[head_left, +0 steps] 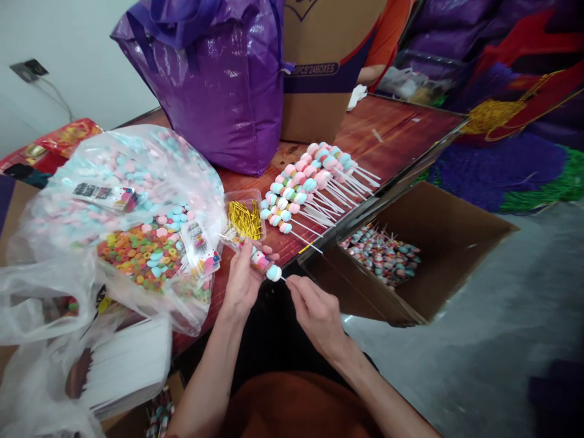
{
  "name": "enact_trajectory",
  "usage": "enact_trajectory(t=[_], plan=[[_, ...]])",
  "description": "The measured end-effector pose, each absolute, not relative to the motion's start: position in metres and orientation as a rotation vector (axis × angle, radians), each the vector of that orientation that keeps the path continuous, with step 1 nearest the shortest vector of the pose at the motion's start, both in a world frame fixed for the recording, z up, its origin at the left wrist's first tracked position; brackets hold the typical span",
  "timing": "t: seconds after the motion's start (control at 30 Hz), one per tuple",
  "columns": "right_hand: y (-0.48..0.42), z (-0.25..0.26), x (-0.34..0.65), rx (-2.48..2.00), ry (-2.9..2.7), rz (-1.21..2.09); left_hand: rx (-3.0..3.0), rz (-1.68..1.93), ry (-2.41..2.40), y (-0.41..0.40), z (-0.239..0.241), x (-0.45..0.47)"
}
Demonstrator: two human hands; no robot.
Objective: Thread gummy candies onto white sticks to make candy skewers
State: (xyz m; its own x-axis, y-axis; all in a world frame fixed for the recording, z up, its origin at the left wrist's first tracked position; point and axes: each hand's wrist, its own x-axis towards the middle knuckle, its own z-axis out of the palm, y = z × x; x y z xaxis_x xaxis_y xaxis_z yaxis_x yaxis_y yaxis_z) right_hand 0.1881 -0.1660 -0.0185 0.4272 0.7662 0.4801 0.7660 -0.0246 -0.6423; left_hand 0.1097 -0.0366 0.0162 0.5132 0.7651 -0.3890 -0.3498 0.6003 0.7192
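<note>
Between my hands is a candy skewer [274, 273], its pastel marshmallow-like pieces threaded on a thin white stick. A printed clear plastic bag [259, 259] covers the upper part of it, while the lowest blue-and-white piece sticks out. My left hand [243, 281] grips the bag and the candies inside, thumb on top. Thumb and fingers of my right hand [316, 309] pinch the stick just below the candy. Beyond them lies a row of unwrapped candy skewers [303, 179], sticks pointing toward the table edge. Gold twist ties [245, 219] fill a small clear tray beside my left hand.
Left, a big clear plastic bag [123, 143] holds pastel candies and gummy rings [137, 249], with printed bags [201, 246] on top. White sticks [128, 362] lie below. A purple bag [228, 91] and carton [314, 103] stand behind. An open box [456, 243] at right holds wrapped skewers.
</note>
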Motion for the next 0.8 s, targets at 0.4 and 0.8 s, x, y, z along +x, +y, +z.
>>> enact_trajectory(t=[0.4,0.8], plan=[[-0.158,-0.034,0.198,-1.890,-1.477,-0.363,0.601,0.655,0.741,-0.042,0.014,0.113],[-0.146,-0.020,0.181,-2.052,-1.341,-0.407,0.625,0.677,0.718,-0.049,0.015,0.117]])
